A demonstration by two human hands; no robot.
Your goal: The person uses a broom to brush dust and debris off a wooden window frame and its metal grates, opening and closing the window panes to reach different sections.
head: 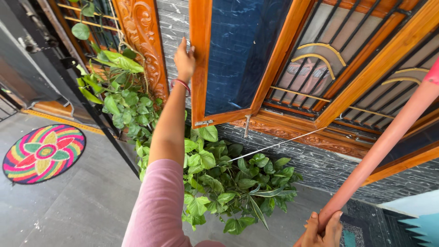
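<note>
Left hand (184,58): raised at eleven o'clock, fingers curled over the outer edge of the open orange wooden window shutter with dark blue glass (238,59). Right hand (323,228): at five o'clock, clamped round the foot of a long salmon-pink pole (388,137) slanting toward two o'clock; its upper end seems out of frame. Hands well apart. Green leafy potted vine (219,178): below the shutter, between them.

Wooden-framed blue glass shutter (228,59) open; pink pole (384,146) slanting upward.
</note>
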